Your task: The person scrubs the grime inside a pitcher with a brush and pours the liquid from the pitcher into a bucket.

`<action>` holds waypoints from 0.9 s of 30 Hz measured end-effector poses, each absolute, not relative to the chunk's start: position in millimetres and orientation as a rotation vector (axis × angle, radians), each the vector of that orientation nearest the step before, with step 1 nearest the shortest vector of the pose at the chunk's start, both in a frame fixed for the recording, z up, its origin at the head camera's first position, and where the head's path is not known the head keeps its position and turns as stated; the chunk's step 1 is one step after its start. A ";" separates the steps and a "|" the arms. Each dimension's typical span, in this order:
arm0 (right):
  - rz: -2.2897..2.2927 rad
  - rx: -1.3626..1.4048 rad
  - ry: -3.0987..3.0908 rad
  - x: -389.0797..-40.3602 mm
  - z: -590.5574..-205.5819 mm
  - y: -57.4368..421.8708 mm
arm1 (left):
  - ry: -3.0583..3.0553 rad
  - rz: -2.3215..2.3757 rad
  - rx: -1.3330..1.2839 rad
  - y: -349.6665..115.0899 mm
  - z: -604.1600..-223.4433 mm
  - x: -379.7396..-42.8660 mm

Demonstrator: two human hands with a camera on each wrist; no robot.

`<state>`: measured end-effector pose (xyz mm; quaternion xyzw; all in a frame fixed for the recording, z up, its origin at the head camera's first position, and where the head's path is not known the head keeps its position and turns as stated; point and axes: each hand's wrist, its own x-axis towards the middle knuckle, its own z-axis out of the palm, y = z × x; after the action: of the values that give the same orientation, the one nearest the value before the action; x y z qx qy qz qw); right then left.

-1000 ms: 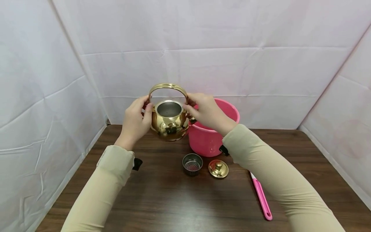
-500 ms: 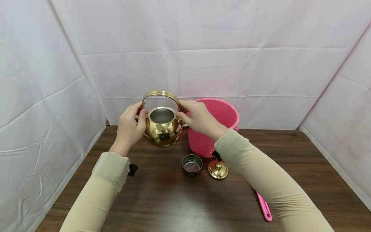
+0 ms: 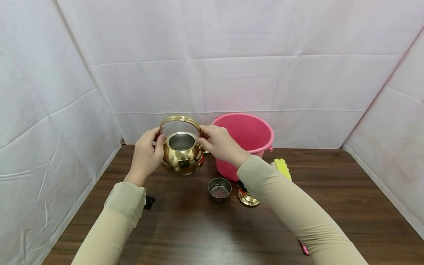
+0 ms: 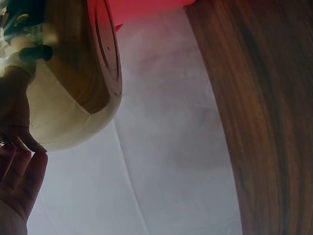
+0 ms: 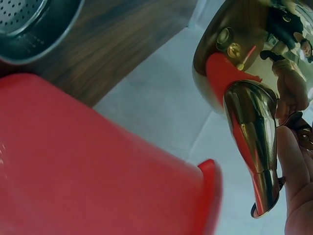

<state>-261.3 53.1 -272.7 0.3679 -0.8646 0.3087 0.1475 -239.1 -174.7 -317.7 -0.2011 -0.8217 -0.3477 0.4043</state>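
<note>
Both hands hold a shiny gold teapot [image 3: 182, 160] upright over the left-middle of the table, its arched handle raised and its mouth uncovered. My left hand [image 3: 145, 152] grips it at the left, thumb by the rim near the handle's foot. On the other side my right hand [image 3: 222, 143] pinches it by the handle's right foot, above the spout [image 5: 254, 142], which points toward the bucket. The teapot's underside edge shows in the left wrist view. A perforated metal strainer basket [image 3: 220, 184] stands on the table, beside the gold lid [image 3: 248, 200], partly covered by the right sleeve.
Behind the right hand stands a pink bucket [image 3: 255, 130]. A yellow sponge head [image 3: 282, 168] shows past the right forearm, and a pink handle end [image 3: 304, 247] peeks out below it. White cloth walls [image 3: 245, 84] close off the back and sides of the wooden table [image 3: 198, 235].
The hands have carried the teapot left and down, away from the bucket. The right forearm now covers part of the lid and most of the pink handle, and the yellow sponge has come into sight.
</note>
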 end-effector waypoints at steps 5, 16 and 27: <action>0.906 1.053 -2.512 -263.0 -282.4 47.9 | -2.127 -0.906 -0.467 -177.9 -325.7 -237.2; 0.877 0.995 -2.606 -271.0 -306.4 39.3 | -2.228 -0.916 -0.389 -182.6 -346.9 -237.6; 0.832 0.971 -2.653 -275.8 -326.8 31.9 | -2.288 -0.907 -0.314 -186.0 -365.3 -239.4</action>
<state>-275.8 31.9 -326.8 0.3282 -0.8964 0.2812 0.0980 -239.4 -186.0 -365.3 -0.1196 -0.8724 -0.3459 0.3240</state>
